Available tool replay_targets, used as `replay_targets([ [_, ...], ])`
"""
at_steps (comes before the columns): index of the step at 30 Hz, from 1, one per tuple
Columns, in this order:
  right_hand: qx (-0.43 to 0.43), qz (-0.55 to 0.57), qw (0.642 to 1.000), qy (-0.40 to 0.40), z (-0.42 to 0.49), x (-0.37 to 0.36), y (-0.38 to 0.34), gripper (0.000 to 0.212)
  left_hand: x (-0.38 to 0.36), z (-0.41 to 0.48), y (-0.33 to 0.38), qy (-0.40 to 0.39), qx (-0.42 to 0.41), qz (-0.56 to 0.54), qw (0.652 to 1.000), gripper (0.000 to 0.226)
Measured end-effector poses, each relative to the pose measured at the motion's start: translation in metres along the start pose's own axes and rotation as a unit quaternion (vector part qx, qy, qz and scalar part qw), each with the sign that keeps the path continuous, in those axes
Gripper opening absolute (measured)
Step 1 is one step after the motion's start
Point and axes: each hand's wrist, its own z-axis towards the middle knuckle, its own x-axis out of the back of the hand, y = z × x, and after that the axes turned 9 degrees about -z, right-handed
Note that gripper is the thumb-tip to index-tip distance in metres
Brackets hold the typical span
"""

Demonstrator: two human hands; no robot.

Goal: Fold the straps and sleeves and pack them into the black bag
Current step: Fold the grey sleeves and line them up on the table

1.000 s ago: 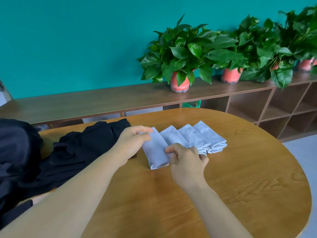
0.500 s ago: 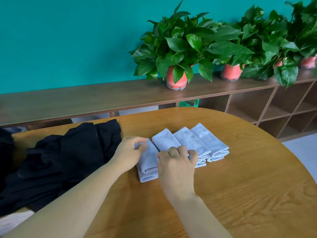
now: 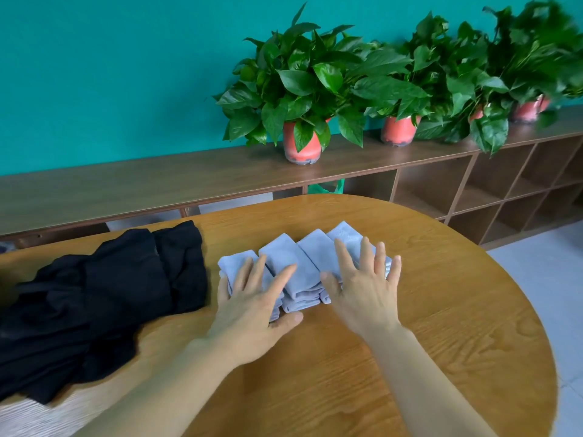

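On the table [image 3: 441, 326], four folded grey sleeves [image 3: 284, 253] overlap in a row. The left hand [image 3: 249, 304] and right hand [image 3: 362, 291] press them with straight, spread fingers [image 3: 343, 257], probably flattening the folds before packing them into the black bag [image 3: 110, 294] alongside.

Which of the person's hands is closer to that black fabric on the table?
Left. The left hand lies flat on the folded grey cloths just beside the black fabric; the right hand rests farther right.

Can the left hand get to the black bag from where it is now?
Probably yes. The left hand lies flat on the leftmost folded grey piece, and the black bag lies close beside that piece on the table, on the hand's own side, with nothing between them.
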Motion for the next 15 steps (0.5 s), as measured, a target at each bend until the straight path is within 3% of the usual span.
replay_targets([
  [3,0.033,-0.015,0.995,-0.093,0.002,-0.007,0.008,0.089,-0.006,0.005,0.001,-0.014,-0.008,0.042,0.999,0.066],
  [7,0.014,-0.025,0.992,-0.119,0.002,-0.007,-0.004,0.064,-0.005,0.017,-0.009,-0.007,-0.016,0.042,0.999,0.056],
  [15,-0.032,-0.024,0.986,-0.163,0.013,-0.007,-0.030,0.061,0.007,0.039,-0.029,-0.034,-0.037,0.035,0.998,0.058],
])
